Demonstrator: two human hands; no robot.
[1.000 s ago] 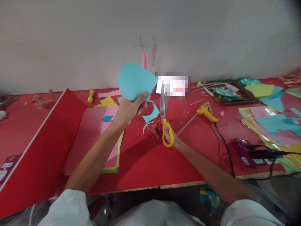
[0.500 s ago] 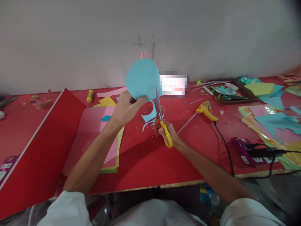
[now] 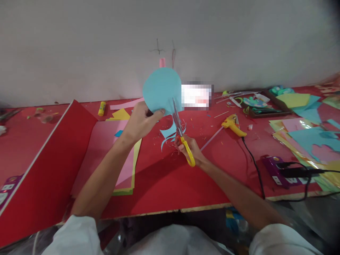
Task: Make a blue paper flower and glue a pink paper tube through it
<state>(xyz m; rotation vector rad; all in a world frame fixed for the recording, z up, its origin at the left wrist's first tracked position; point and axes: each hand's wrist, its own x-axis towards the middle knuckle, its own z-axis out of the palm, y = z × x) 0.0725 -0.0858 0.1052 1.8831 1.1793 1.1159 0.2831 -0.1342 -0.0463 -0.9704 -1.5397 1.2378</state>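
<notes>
A rounded piece of light blue paper is held up above the table, pinched at its lower edge by my left hand. My right hand grips the yellow-handled scissors, blades pointing up and away from me. The blades overlap the paper's lower right part; whether they are cutting it is hard to tell. Light blue paper offcuts lie on the red table below.
At left stand a red board and a stack of coloured paper, with a yellow glue stick behind. To the right are a corded yellow glue gun, a purple power strip, a dark tray and paper sheets.
The blue paper has shifted slightly right and down in my left hand. The scissor blades have swung a little to the left across it.
</notes>
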